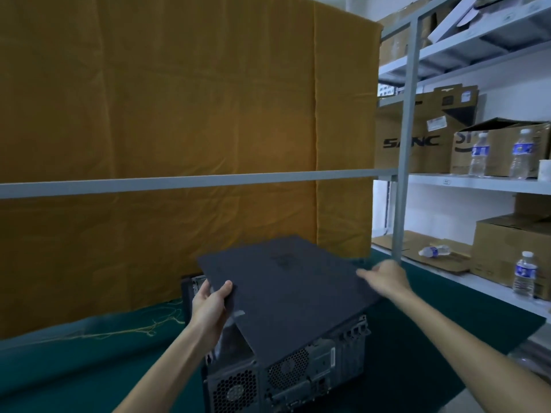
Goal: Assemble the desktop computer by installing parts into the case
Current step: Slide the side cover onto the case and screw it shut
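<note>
A black desktop computer case (286, 380) lies on its side on the green table, its rear with fan grilles and ports facing me. Above its open side I hold the dark flat side panel (286, 290), tilted, its left edge raised off the case. My left hand (210, 305) grips the panel's left edge, thumb on top and fingers underneath. At the panel's right edge my right hand (384, 277) holds on with curled fingers. The inside of the case is mostly hidden by the panel.
An orange cloth (179, 114) hangs behind the table, crossed by a grey rail (179, 183). Grey shelving (465, 180) on the right carries cardboard boxes (414, 138) and water bottles (478, 156). The green table cover (74, 353) spreads left of the case.
</note>
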{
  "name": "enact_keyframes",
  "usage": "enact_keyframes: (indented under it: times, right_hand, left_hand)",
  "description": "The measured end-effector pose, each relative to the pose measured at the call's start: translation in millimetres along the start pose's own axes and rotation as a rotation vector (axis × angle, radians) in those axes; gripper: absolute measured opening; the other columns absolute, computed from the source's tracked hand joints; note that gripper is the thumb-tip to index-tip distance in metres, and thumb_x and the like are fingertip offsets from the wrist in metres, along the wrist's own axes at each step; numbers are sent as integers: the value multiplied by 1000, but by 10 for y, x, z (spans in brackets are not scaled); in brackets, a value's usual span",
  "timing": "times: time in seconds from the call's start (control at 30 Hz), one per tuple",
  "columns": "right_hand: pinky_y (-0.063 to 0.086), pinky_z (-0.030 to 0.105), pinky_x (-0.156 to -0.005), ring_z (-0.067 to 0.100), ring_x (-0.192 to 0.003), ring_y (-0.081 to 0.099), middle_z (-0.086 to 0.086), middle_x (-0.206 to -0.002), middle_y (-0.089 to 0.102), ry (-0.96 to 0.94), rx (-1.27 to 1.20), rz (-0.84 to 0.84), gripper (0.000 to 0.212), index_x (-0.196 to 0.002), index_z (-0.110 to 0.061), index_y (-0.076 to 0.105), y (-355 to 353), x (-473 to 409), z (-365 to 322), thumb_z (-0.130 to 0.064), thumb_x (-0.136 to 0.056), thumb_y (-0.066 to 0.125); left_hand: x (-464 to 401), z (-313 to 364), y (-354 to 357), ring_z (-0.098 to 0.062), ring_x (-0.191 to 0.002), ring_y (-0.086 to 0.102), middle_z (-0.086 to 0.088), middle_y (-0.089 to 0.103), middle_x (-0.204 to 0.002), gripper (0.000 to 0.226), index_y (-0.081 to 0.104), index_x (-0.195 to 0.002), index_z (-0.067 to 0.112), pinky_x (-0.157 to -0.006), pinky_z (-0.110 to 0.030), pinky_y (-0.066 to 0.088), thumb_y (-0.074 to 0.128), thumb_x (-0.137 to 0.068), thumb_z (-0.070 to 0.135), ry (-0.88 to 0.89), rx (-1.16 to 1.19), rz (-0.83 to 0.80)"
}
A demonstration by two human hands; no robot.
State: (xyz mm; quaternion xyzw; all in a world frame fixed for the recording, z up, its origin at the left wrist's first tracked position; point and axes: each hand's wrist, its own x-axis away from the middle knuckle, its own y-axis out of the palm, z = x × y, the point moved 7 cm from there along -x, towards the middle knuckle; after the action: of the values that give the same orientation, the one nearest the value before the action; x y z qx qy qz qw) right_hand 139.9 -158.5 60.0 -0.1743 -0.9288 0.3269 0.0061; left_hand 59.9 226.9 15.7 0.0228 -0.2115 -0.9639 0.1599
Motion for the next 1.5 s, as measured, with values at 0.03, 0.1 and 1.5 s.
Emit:
enact_keyframes:
  times: [0.03,0.1,1.5]
  right_hand:
    - [37,33,-58,25,-61,59,4,-58,52,-23,97,-30,49,-58,-16,44,135,7,36,-39,-89,75]
    - [39,33,-59,27,-64,61,4,-59,50,-73,211,-52,51,-58,-16,41,358,20,99,-41,-93,68]
    - [2,34,-127,11,-158,0,-4,-172,2,-605,643,-482,69,-165,-26,11,1212,257,-57,-60,-106,24]
  left_hand:
    - [-18,-4,-57,-36,-105,70,-12,69,-121,37,52,-139,12,-94,-58,56,60,-102,11,2,-58,19]
    - [-68,-9,-203,-36,-98,72,-7,69,-109,35,47,-133,17,-84,-52,60,63,-102,16,-10,-186,72]
    - [-559,-154,-420,-31,-153,25,-7,23,-168,51,38,-156,12,-120,-44,29,40,-109,33,216,-1474,-10]
